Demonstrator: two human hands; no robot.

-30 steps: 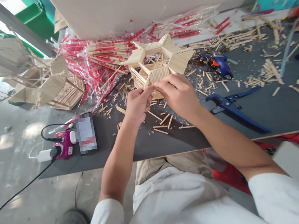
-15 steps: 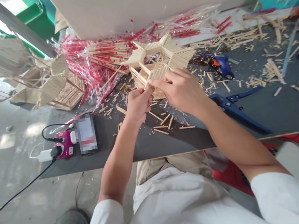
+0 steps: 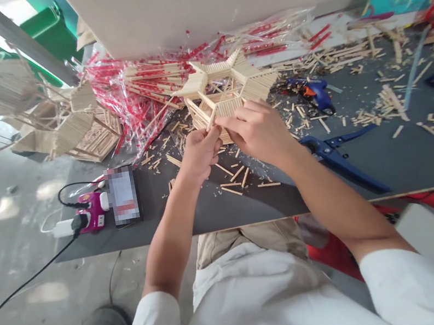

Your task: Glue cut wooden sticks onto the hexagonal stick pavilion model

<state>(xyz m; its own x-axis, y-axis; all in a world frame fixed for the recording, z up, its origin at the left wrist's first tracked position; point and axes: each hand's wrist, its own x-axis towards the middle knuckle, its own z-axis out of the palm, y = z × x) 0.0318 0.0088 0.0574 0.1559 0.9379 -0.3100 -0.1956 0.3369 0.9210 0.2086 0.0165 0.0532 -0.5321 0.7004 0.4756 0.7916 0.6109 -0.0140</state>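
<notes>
A small model made of wooden sticks point(image 3: 257, 82) stands on the table, with a star-shaped top and an open frame beneath. At its near side, my left hand point(image 3: 200, 153) pinches a thin wooden stick point(image 3: 211, 120) between thumb and forefinger. My right hand point(image 3: 261, 132) is closed, its forefinger reaching to the left thumb tip and its other fingers against the model's front edge. What its fingertips grip is hidden. Short cut sticks point(image 3: 237, 173) lie in front of the hands.
Blue cutting pliers point(image 3: 342, 163) lie to the right, with a blue glue gun point(image 3: 319, 94) behind. Bagged red-tipped sticks point(image 3: 152, 73) are heaped at the back. On the left are a phone point(image 3: 124, 197), a pink power adapter point(image 3: 92, 211) and a larger stick model point(image 3: 66, 135).
The view has shifted slightly. Both hands remain together at the model's near side, with the right fingers moved only a little.
</notes>
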